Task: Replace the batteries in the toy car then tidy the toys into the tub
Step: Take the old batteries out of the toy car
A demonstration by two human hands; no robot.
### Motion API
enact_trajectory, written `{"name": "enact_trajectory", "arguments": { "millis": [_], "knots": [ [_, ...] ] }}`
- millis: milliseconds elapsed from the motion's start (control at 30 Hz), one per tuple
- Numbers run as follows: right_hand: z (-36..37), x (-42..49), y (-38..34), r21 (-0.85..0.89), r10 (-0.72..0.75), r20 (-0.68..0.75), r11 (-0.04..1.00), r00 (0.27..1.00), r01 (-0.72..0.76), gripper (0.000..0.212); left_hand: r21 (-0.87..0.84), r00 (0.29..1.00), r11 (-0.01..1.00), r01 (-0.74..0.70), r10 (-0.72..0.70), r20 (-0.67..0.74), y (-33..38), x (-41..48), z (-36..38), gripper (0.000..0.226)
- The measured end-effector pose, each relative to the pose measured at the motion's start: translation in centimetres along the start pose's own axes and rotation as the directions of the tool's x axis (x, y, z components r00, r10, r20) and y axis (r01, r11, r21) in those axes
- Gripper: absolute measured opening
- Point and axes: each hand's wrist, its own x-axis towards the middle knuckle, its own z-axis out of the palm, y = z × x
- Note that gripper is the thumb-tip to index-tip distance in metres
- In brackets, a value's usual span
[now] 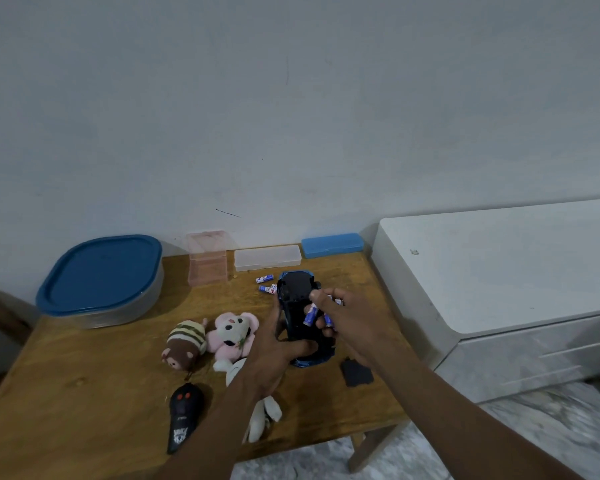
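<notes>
Toy car (293, 293) upturned, clamped in left grip (274, 346); right grip (347, 317) pinching batteries (309, 315) just above its underside.

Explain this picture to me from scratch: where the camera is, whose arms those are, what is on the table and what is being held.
There is no machine here. A camera worn on a person's head looks down at their own two bare arms. The left hand grips a blue toy car, turned underside up. The right hand pinches blue batteries over it. On the wooden table lie two loose batteries, a flat black piece, probably the car's battery cover, three soft toys, a black remote control, a tub with its blue lid on, and three small plastic cases by the wall.
</notes>
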Motion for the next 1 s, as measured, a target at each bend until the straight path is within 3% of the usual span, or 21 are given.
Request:
{"name": "enact_trajectory", "arguments": {
  "millis": [200, 367, 700, 867, 1000],
  "knots": [
    [-0.8, 0.4, 0.2, 0.204, 0.082, 0.014, 0.975, 0.996, -0.084, 0.03, 0.0, 0.998, 0.998, 0.06, -0.06, 0.022, -0.7, -0.1, -0.2, 0.086],
    [-1.8, 0.5, 0.7, 0.508, 0.23, 0.131, 0.82, 0.964, -0.265, 0.029, -0.016, 0.989, 0.989, 0.146, -0.145, 0.032, -1.6, -0.1, -0.3, 0.078],
    [-3.8, 0.9, 2.9, 0.48, 0.268, 0.106, 0.829, 0.958, -0.285, 0.01, 0.041, 0.952, 0.951, 0.306, -0.305, -0.038, -3.2, -0.8, 1.0, 0.067],
    [-4.8, 1.1, 4.1, 0.526, 0.322, 0.085, 0.789, 0.943, -0.317, 0.011, -0.007, 0.926, 0.933, 0.36, -0.358, -0.118, -4.6, -0.7, 2.1, 0.085],
    [-5.7, 1.5, 5.1, 0.518, 0.322, 0.12, 0.787, 0.939, -0.336, 0.008, 0.04, 0.915, 0.923, 0.382, -0.373, -0.152, -5.0, -0.5, 2.9, 0.079]
  ]
}}
